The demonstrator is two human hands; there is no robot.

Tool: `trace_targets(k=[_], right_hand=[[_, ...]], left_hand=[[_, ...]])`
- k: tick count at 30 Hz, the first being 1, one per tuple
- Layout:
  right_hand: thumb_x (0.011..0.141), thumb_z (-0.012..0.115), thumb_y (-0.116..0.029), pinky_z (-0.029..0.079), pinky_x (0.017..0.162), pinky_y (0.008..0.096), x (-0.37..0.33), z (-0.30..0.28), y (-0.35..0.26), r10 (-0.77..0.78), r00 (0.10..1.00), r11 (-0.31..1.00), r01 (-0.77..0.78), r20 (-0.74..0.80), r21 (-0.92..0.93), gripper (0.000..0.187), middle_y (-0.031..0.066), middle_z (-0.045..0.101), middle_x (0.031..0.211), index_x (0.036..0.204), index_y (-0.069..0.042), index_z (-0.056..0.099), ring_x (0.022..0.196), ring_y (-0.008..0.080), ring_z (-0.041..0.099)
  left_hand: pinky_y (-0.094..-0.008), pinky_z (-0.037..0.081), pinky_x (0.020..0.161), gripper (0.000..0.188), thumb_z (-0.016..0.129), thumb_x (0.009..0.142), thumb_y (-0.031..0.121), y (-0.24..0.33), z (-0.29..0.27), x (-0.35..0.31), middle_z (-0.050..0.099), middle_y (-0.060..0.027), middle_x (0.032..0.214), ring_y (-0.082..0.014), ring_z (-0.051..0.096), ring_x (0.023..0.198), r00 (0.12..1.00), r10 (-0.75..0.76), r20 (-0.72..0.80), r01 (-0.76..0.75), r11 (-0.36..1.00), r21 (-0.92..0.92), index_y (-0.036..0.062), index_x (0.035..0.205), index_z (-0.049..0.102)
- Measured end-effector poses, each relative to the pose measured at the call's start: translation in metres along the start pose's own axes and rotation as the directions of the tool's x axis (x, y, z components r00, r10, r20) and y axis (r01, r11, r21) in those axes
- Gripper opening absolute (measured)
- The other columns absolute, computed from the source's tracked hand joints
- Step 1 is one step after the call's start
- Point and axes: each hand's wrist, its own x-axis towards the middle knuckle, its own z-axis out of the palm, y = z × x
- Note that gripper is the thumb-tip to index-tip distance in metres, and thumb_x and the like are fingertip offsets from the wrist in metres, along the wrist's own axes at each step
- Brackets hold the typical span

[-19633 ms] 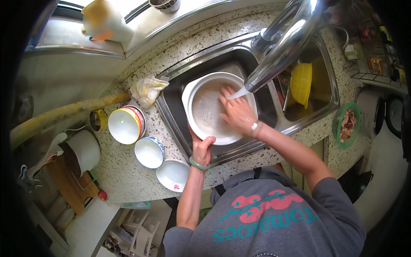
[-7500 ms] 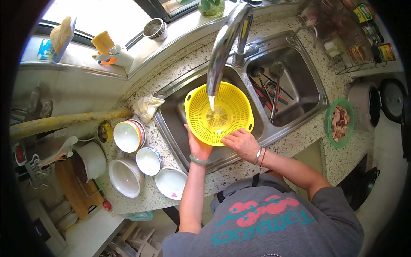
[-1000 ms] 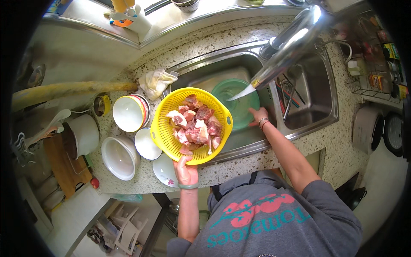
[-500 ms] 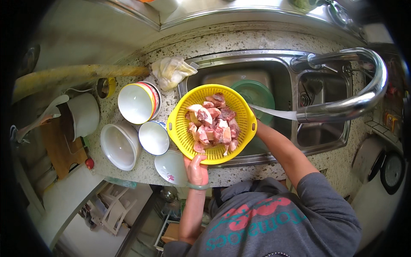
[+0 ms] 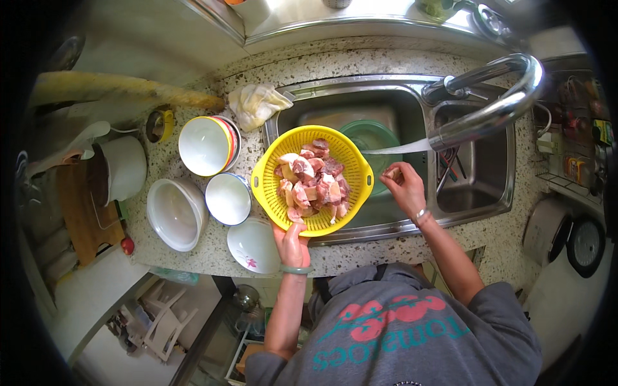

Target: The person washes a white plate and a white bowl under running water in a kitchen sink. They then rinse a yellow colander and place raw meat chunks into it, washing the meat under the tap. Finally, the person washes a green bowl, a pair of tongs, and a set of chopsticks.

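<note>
My left hand (image 5: pixel 293 247) grips the near rim of a yellow colander (image 5: pixel 262 202), its fingers passing out of sight beneath. Chunks of raw meat (image 5: pixel 310 181) with pale fat and bone are heaped in the colander, which I hold up over the left edge of the sink. My right hand (image 5: pixel 408 191) is over the sink, just right of the colander. Its thumb and fingers pinch a small piece of meat (image 5: pixel 391 173). Beyond that hand a green basin (image 5: pixel 386 134) sits in the large sink bowl, partly hidden. Water runs from the faucet (image 5: pixel 479 119) toward the basin.
Left of the colander stand stacked white bowls (image 5: pixel 205 145), a blue-rimmed bowl (image 5: pixel 228 199), a deep white bowl (image 5: pixel 175 214) and a flowered bowl (image 5: pixel 252 246). A crumpled cloth (image 5: pixel 256 106) lies at the sink's corner. The small sink bowl (image 5: pixel 479 154) holds some utensils.
My right hand has come out from behind the colander to its right, pinching a piece of meat. The colander has shifted slightly left, still in my left hand.
</note>
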Motion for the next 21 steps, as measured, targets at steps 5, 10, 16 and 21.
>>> trace_targets(k=[5, 10, 16, 21], right_hand=[[0.068, 0.079, -0.011, 0.048, 0.077, 0.0376, -0.043, -0.001, -0.095, -0.414, 0.904, 0.907, 0.399, 0.104, 0.136, 0.048, 0.0085, 0.058, 0.093, 0.11, -0.006, 0.057, 0.085, 0.0284, 0.058], [0.066, 0.074, -0.013, 0.04, 0.089, 0.0414, -0.043, 0.006, -0.129, -0.511, 0.816, 0.795, 0.568, 0.272, -0.213, 0.05, 0.0107, 0.052, 0.11, 0.11, -0.007, 0.052, 0.104, 0.0305, 0.049], [0.066, 0.07, -0.009, 0.045, 0.084, 0.0396, -0.048, 0.009, -0.114, -0.57, 0.77, 0.757, 0.628, 0.287, -0.179, 0.042, 0.0118, 0.052, 0.107, 0.104, -0.004, 0.052, 0.099, 0.0311, 0.05], [0.064, 0.071, -0.007, 0.045, 0.085, 0.0402, -0.059, 0.014, -0.113, -0.58, 0.794, 0.774, 0.607, 0.184, -0.179, 0.047, 0.0141, 0.052, 0.106, 0.107, -0.002, 0.052, 0.099, 0.0328, 0.049]], left_hand=[[-0.0376, 0.052, 0.087, 0.06, 0.047, 0.071, -0.01, -0.007, -0.005, -0.01, 0.051, -0.0087, 0.118, -0.0234, 0.055, 0.105, 0.996, -0.02, 0.09, 0.02, 1.0, -0.006, 0.0042, 0.13, 0.039], [-0.0331, 0.05, 0.087, 0.057, 0.047, 0.071, -0.011, 0.004, 0.007, -0.034, 0.052, -0.0071, 0.112, -0.0203, 0.056, 0.1, 0.987, -0.041, 0.155, 0.046, 0.999, -0.027, 0.0044, 0.126, 0.042], [-0.0317, 0.05, 0.086, 0.053, 0.047, 0.072, -0.011, -0.003, 0.0, -0.041, 0.052, -0.0072, 0.111, -0.0193, 0.055, 0.1, 0.979, 0.018, 0.204, -0.017, 1.0, -0.004, 0.0024, 0.123, 0.044], [-0.0314, 0.049, 0.087, 0.053, 0.047, 0.072, -0.011, 0.0, 0.004, -0.045, 0.052, -0.0069, 0.11, -0.0185, 0.055, 0.099, 0.98, 0.002, 0.2, -0.002, 1.0, 0.0, 0.0031, 0.123, 0.044]])
